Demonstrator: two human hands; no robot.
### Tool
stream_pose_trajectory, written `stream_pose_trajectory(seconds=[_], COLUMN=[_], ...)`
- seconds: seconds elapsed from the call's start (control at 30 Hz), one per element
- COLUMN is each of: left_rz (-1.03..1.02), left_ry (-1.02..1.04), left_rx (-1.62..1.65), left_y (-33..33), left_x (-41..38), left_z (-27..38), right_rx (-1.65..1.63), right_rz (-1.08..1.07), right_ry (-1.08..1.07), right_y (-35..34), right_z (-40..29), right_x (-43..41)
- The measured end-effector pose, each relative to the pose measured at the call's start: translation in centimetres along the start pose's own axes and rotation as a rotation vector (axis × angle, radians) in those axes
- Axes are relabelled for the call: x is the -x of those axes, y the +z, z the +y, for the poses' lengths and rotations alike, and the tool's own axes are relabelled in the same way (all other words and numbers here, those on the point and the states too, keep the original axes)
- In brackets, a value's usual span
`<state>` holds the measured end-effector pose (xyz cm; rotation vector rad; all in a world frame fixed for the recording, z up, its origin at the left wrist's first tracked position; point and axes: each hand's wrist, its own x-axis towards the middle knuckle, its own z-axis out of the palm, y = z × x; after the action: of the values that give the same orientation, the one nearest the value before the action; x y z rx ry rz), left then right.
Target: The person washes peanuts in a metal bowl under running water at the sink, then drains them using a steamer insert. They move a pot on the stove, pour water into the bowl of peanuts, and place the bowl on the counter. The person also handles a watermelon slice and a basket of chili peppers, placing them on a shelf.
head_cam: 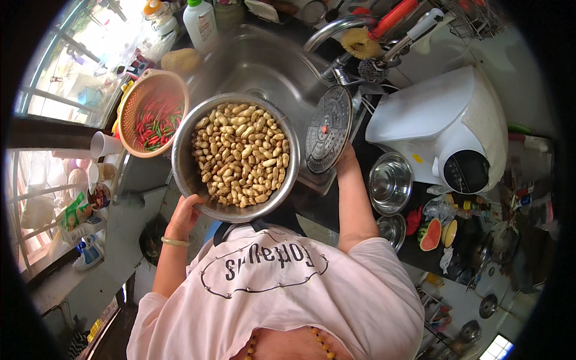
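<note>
My left hand (186,213) grips the lower left rim of a steel basin (291,189) heaped with unshelled peanuts (243,155). The basin is held in front of my body, over the near left part of a steel sink (252,58). To the right of the basin, my right hand (345,158) holds a round perforated metal disc (328,130) by its lower right edge. The disc is tilted, with a small orange-red spot at its middle. My right fingers are mostly hidden behind it. Basin and disc are apart.
An orange plastic colander (175,81) with red and green chillies (155,123) stands left of the basin. The faucet (335,29) arches at the sink's upper right. A white appliance (423,112), steel bowls (390,182) and a cut watermelon (430,235) are on the right.
</note>
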<state>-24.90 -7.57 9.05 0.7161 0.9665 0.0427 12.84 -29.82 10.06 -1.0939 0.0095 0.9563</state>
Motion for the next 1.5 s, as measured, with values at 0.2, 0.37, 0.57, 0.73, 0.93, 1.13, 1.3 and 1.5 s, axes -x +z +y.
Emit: stream_pose_trajectory(seconds=[0.2,0.37,0.57,0.73,0.93,1.13,1.3,1.5], left_rz=[0.003,0.040,0.037,0.122,0.214,0.276,0.343,0.437], left_ry=[0.007,0.022,0.072,0.031,0.149,0.180,0.217,0.222], left_rx=[0.006,0.027,0.025,-0.075,0.010,0.021,-0.020,0.000], left_y=[1.0,2.1,1.7,0.5,3.3,5.4,4.5,4.8], left_x=[0.6,0.8,0.7,0.8,1.5,1.9,1.5,1.4], left_z=[1.0,1.2,0.7,0.6,1.0,1.7,1.2,0.9], right_rx=[0.194,0.305,1.192,1.773,1.834,1.823,1.902,1.842], right_rz=[0.118,0.029,0.075,0.092,0.015,0.022,-0.048,-0.121], right_ry=[0.163,0.258,0.270,0.041,0.261,0.327,0.252,-0.054], right_y=[-2.2,-3.9,-4.5,-5.2,-4.2,-6.3,-7.6,-3.0], right_z=[0.9,1.4,3.2,8.0,10.0,12.1,13.0,11.3], right_x=[-3.0,-6.2,-11.8,-14.7,-14.2,-16.6,-18.0,-21.9])
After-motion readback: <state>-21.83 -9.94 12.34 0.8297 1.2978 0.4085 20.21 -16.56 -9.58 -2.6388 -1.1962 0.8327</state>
